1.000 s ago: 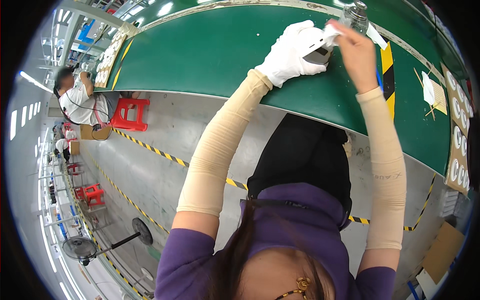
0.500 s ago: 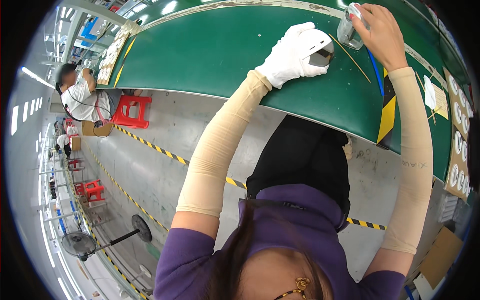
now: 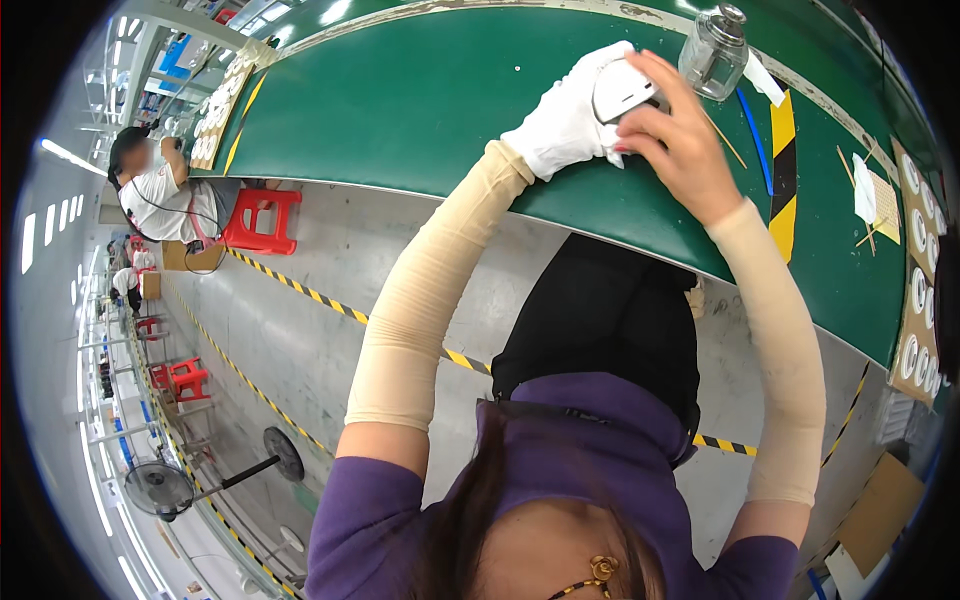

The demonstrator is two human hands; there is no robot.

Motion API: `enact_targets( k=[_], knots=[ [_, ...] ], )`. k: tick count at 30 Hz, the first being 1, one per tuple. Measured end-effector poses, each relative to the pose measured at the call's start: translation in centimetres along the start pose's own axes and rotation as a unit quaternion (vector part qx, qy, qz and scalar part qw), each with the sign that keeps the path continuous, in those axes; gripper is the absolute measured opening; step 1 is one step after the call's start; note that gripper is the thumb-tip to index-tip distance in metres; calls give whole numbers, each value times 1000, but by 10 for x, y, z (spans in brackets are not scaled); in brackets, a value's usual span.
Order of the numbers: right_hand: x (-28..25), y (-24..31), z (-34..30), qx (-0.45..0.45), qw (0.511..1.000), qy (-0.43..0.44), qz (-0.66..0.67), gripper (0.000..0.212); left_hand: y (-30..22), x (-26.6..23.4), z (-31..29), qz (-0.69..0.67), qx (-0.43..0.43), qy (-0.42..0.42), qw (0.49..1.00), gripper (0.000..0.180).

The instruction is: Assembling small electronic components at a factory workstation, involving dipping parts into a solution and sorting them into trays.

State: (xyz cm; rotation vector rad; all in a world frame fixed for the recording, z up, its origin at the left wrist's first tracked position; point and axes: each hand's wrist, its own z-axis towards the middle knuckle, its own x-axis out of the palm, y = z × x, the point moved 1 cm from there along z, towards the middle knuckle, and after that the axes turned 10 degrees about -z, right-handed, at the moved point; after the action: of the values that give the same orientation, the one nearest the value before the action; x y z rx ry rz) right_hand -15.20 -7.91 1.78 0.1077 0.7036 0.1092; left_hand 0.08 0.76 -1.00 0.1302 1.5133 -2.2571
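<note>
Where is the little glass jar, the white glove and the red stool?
glass jar (image 3: pixel 712 62), head view, on its clear body.
white glove (image 3: pixel 562 125), head view, on its back.
red stool (image 3: pixel 262 220), head view, on its seat.

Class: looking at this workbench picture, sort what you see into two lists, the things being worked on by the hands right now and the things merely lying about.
In hand:
- small white rounded part, held by the gloved left hand
- bare right hand, fingers on that part

Lying about:
- glass jar
- blue stick
- thin wooden sticks
- red stool
- floor fan

Bare green belt (image 3: pixel 420 100) lies left — glass jar (image 3: pixel 713 52) blocks right.
</note>
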Motion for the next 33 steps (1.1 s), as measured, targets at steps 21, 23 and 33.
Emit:
enact_targets(
  k=[21, 23, 33],
  knots=[
    [28, -37, -24, 424, 833, -2, 354, 37, -12, 9, 3, 72, -19, -36, 997, 96],
    [30, -35, -29, 462, 753, -28, 468, 40, -11, 8, 3, 74, -43, -45, 995, 97],
    [20, -26, -35, 433, 775, -18, 460, 43, -8, 6, 14, 209, 114, 30, 971, 52]
  ],
)
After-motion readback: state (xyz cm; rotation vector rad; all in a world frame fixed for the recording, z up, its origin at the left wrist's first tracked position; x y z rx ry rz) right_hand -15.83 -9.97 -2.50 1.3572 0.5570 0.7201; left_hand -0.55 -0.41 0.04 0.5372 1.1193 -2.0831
